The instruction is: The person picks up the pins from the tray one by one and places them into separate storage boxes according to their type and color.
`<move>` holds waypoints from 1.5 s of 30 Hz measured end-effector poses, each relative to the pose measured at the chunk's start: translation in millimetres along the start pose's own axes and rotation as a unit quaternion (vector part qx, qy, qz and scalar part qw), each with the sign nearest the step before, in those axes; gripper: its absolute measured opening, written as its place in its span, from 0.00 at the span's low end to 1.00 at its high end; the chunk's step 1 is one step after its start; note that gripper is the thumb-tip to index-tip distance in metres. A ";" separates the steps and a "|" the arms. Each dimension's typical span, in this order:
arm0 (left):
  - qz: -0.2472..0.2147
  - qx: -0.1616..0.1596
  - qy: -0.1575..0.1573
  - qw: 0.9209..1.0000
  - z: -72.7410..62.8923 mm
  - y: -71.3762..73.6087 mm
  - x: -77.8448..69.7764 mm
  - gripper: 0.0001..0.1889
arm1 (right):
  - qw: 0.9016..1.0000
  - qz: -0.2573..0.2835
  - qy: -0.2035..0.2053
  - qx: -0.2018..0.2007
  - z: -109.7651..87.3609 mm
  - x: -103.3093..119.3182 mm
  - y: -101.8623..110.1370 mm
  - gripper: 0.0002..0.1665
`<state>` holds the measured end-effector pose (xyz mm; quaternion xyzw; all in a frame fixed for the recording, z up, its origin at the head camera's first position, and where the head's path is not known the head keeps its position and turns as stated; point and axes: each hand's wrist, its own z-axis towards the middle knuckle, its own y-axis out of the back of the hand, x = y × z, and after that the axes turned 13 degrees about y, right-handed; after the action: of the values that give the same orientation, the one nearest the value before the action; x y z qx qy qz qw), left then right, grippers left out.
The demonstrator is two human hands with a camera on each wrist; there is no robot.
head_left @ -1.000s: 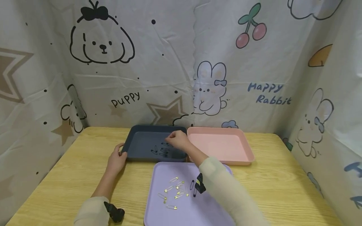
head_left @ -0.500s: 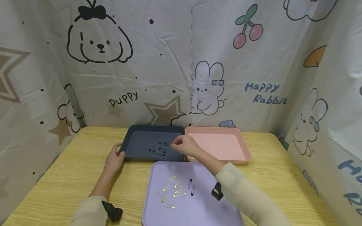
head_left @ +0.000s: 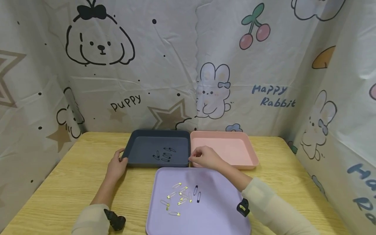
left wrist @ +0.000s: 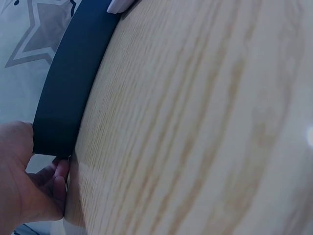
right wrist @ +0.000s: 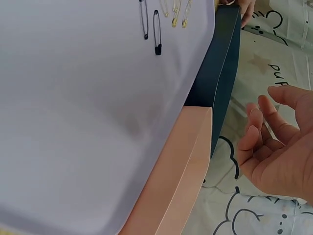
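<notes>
My left hand [head_left: 116, 167] grips the left front corner of a dark blue-grey tray [head_left: 138, 162], with the thumb on its wall [left wrist: 63, 98] in the left wrist view. Several black safety pins [head_left: 166, 154] lie inside that tray, toward its right. Over the left front part of a pink tray [head_left: 253, 160] hovers my right hand [head_left: 207, 158]. Its fingers are loosely bent and the thumb stands apart, nothing between them in the right wrist view. Nearer me, a lilac tray [head_left: 217, 215] bears several gold safety pins [head_left: 173, 213] and two black safety pins [head_left: 198, 197].
The dark and pink trays stand side by side at the back of a wooden table [head_left: 58, 182], with the lilac tray in front of them. A printed cloth [head_left: 170, 65] hangs behind and at both sides.
My right hand has drawn back rightward from above the dark tray's pins to the pink tray's left front, and its sleeve has swung right. The left hand has kept its grip.
</notes>
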<state>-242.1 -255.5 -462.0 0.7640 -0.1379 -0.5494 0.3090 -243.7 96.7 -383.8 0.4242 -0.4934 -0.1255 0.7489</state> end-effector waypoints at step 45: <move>0.005 -0.003 -0.004 1.000 -0.5 -1.0 0.2 0.28 | 0.980 -0.021 0.115 0.158 -68.3 -37.8 -25.6 0.04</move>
<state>-241.7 -254.7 -462.7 0.7601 -0.1409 -0.5514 0.3135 -198.2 139.0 -437.6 0.5595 -0.4086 -0.0122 0.7210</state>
